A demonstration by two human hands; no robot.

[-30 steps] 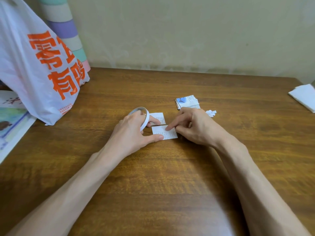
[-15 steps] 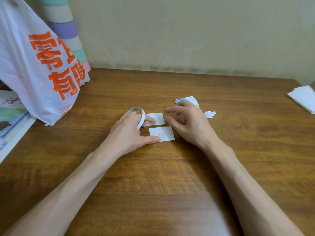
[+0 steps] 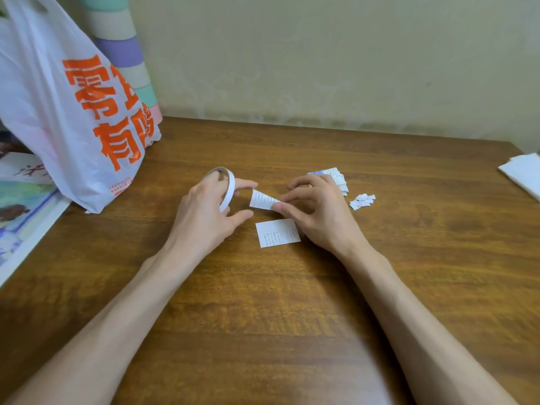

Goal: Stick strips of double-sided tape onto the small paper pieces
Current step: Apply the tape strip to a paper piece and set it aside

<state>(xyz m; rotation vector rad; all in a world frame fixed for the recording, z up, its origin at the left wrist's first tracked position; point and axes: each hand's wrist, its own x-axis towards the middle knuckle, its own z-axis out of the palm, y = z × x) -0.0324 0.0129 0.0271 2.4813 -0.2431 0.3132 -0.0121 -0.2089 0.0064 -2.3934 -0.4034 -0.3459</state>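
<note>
My left hand (image 3: 206,213) grips a white roll of double-sided tape (image 3: 227,187), fingers through and round the ring, its index finger pointing right. My right hand (image 3: 314,213) pinches one end of a small printed paper piece (image 3: 261,199) and holds it tilted just above the table, close to the roll. A second small paper piece (image 3: 277,232) lies flat on the wooden table (image 3: 292,302) below both hands, touched by neither. A stack of further paper pieces (image 3: 337,178) lies behind my right hand, partly hidden by it.
Several small white scraps (image 3: 361,201) lie right of the stack. A white plastic bag with orange characters (image 3: 67,106) stands at the left, printed sheets (image 3: 23,211) beside it. Folded white paper (image 3: 523,173) sits at the right table edge. The wall runs behind.
My right hand has picked the far paper piece up off the table. My left thumb has lifted off the near piece, which now lies free.
</note>
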